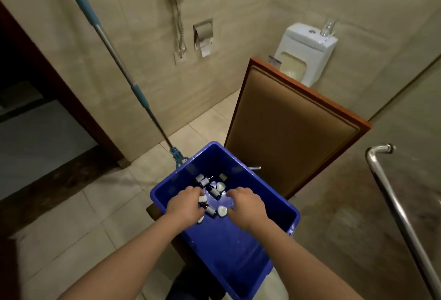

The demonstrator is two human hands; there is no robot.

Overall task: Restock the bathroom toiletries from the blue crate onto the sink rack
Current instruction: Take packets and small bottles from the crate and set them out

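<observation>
The blue crate [241, 249] stands in front of me on a dark wooden seat. On its floor lie several small dark bottles with grey caps [213, 192] and white heart-shaped soaps [222, 210]. Both my hands are down inside the crate among them. My left hand [185, 206] has its fingers curled around a white soap and touches a small bottle. My right hand [247, 206] is palm down with curled fingers beside a white soap; what lies under it is hidden. The sink rack is not in view.
A brown padded chair back [293, 127] rises just behind the crate. A mop with a blue and metal handle [124, 70] leans on the tiled wall at left. A white toilet [307, 51] stands at the back. A chrome door handle [393, 206] is at right.
</observation>
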